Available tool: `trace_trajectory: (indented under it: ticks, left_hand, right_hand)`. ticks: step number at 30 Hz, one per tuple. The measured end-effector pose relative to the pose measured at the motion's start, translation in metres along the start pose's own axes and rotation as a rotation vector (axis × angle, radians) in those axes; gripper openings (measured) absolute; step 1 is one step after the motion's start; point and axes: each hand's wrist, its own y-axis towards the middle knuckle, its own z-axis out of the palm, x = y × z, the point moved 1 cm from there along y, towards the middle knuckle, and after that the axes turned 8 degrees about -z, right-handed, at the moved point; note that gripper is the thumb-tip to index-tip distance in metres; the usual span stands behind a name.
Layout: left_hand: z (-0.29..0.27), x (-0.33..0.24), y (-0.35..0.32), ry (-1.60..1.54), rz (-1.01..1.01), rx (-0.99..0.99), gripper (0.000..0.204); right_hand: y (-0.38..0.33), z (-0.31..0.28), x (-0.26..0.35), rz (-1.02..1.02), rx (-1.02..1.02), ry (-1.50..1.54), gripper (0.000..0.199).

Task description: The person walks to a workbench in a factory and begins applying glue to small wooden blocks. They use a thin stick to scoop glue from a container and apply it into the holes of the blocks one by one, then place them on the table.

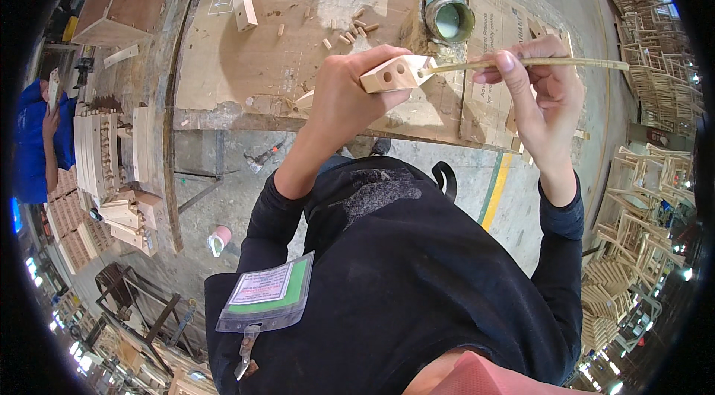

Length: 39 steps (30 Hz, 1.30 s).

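Wooden block [393,73] sits in the left hand [350,90], held above the near edge of the tabletop [298,30], its long axis running left to right and its drilled end pointing right, two round holes facing the camera. Pale, smooth-cut timber, squared corners. Left grip is clenched around the block's left part. Just right, a thin flat wooden stick [536,64] lies almost level, its left tip touching the block's right end; the right hand [536,90] pinches it between thumb and fingers. Beyond them, short wooden dowels [350,32] lie scattered on the worn, stained board, and a round tin of whitish glue [450,19] stands further right. Nearer, a clear badge sleeve [268,294] with a green-and-white card hangs on the dark shirt.
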Motion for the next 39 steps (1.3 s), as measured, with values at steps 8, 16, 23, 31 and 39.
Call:
trace_trajectory:
  ticks: [8, 16, 23, 31, 39]
  left_hand:
    - [0.001, 0.002, 0.002, -0.026, -0.016, 0.007, 0.038]
    - [0.007, 0.007, 0.003, -0.081, 0.041, -0.081, 0.039]
    - [0.004, 0.002, 0.007, -0.057, 0.023, -0.036, 0.038]
    - [-0.003, 0.015, -0.002, -0.069, 0.160, -0.114, 0.041]
    - [-0.022, 0.013, -0.014, -0.004, 0.078, -0.217, 0.031]
  right_hand:
    - [0.000, -0.004, -0.001, 0.018, -0.041, 0.055, 0.012]
    - [0.008, -0.003, 0.010, -0.037, -0.096, 0.158, 0.011]
    - [0.011, 0.013, 0.000, -0.053, -0.051, 0.144, 0.011]
    - [0.014, 0.026, 0.006, -0.018, 0.007, 0.049, 0.003]
    - [0.023, 0.035, 0.007, -0.067, 0.050, -0.010, 0.013]
